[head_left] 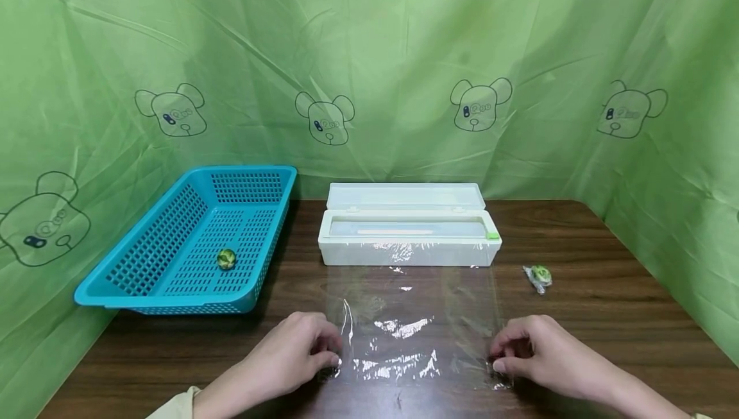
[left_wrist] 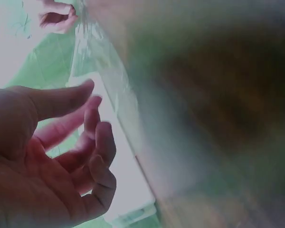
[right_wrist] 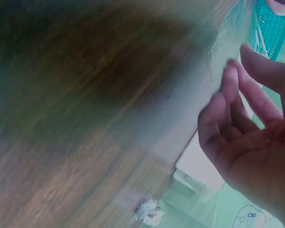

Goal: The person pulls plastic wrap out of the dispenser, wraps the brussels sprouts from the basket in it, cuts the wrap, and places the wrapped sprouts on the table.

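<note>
A sheet of clear cling film (head_left: 398,329) stretches from the front of a white cling film dispenser (head_left: 404,253) toward me over the brown table. At the sheet's near left corner, my left hand (head_left: 294,351) pinches the film between thumb and curled fingers. My right hand (head_left: 539,355) pinches the opposite near corner the same way. In the left wrist view, the film (left_wrist: 102,52) runs beyond the left fingertips (left_wrist: 91,85) toward the other hand. The right fingertips (right_wrist: 232,66) come close together at the film's edge in the right wrist view.
A blue plastic basket (head_left: 271,278) stands at the left, with a small round green vegetable (head_left: 226,258) inside. Right of the dispenser lies a similar vegetable wrapped in film (head_left: 540,275). The dispenser's lid (head_left: 406,196) stands raised. Green cloth (head_left: 392,34) hangs around the brown table (head_left: 612,316).
</note>
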A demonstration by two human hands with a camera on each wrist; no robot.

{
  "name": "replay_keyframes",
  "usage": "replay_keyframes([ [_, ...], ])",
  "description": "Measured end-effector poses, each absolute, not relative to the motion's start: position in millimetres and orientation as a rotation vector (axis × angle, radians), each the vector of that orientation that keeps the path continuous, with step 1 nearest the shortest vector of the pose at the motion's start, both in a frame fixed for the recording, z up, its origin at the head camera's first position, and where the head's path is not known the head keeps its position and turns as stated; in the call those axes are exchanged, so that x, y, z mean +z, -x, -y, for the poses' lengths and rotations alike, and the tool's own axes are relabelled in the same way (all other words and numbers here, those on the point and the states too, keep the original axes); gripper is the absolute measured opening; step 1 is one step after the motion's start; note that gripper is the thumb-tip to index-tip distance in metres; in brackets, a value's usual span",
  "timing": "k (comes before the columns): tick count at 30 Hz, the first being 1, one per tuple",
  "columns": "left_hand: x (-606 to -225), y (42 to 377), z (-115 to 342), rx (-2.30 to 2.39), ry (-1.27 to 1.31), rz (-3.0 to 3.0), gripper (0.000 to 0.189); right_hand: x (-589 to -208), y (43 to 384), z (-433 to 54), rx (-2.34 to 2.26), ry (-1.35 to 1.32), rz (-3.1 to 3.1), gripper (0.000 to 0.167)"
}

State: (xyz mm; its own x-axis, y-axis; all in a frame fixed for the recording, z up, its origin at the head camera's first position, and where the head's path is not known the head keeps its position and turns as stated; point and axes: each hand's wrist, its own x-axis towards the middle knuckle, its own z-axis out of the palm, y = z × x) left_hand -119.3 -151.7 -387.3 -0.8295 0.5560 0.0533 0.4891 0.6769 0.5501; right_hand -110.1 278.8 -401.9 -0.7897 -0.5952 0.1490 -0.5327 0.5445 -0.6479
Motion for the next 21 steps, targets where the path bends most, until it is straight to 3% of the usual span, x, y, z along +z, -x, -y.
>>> replay_keyframes([
  [5,-383.5,120.1,153.3,0.559,-0.914,-2.935,0.043,-404.3,113.5,-279.6,-0.986,0.969,-2.818,0.029],
  [9,-384.8,119.1,154.6,0.416,-0.885,-2.939,0.056,-407.8,114.1,-280.2,-0.940,0.949,-2.823,0.037],
  [16,-387.9,119.2,155.7,0.410,-0.804,-2.910,0.056,-414.0,114.9,-282.4,-0.921,0.963,-2.845,0.041],
  [21,-388.6,119.6,157.2,0.460,-0.805,-2.910,0.050,-412.5,118.8,-283.9,-0.983,0.946,-2.829,0.030],
])
